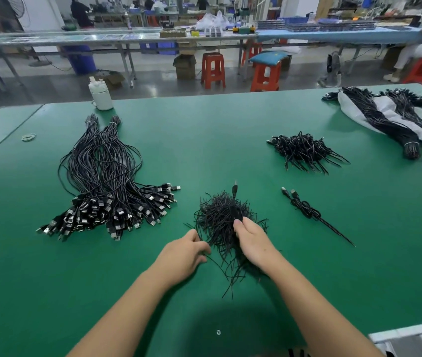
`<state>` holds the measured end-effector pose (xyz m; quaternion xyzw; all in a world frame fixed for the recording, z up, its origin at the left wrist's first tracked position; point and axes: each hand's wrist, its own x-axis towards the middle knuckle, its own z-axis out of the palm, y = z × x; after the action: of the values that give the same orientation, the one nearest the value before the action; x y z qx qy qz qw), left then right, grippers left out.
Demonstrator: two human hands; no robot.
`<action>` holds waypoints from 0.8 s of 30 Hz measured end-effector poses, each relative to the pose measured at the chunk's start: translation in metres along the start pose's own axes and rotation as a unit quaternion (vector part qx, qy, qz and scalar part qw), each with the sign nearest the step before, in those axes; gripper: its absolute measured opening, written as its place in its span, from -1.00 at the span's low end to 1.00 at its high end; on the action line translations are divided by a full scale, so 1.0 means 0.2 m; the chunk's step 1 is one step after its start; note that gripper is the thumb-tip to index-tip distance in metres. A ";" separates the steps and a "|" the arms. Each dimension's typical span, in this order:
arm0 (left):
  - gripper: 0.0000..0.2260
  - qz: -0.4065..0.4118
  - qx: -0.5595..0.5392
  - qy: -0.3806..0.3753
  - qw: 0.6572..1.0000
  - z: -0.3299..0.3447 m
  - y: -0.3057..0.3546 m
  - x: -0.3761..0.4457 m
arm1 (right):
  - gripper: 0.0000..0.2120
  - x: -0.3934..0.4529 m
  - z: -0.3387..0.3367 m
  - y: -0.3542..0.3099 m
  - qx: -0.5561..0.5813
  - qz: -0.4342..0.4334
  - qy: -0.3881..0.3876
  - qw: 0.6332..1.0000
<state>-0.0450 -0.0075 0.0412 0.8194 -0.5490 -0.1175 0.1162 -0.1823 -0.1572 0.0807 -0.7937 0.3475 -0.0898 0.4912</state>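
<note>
A loose heap of black twist ties (217,217) lies on the green table (230,130) just ahead of me. My right hand (252,242) holds a coiled black USB cable (235,202) above the heap, its plug pointing away from me. My left hand (185,253) sits at the heap's left edge, fingers curled and pinching a thin tie. Two big bundles of uncoiled USB cables (107,181) fan out to the left. Right of the heap lies one coiled, tied cable (305,210). A pile of finished tied cables (302,150) sits farther right.
A white mug with lid (101,95) stands at the table's far edge. Rubber bands (29,137) lie at far left. More cable bundles on a white plastic bag (390,117) fill the far right corner. Red stools, benches and people are beyond the table.
</note>
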 end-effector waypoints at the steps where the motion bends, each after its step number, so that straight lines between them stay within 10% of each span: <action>1: -0.85 0.000 0.002 -0.003 1.000 0.01 0.00 0.01 | -0.66 0.00 0.01 0.00 -0.008 -0.003 -0.003 1.000; 15: -0.85 -0.013 0.056 0.025 0.998 -0.01 -0.01 -0.04 | -0.68 -0.01 -0.01 0.01 -0.065 -0.063 0.001 0.996; 24: -0.81 -0.144 -0.315 0.186 0.919 -0.19 0.09 -0.02 | -0.75 -0.05 0.08 -0.06 -0.059 -0.149 -0.081 0.984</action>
<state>-0.0496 -0.0072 0.0835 0.8178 -0.3277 -0.1450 0.4503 -0.1766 -0.1360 0.0846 -0.8688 0.1894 -0.0766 0.4511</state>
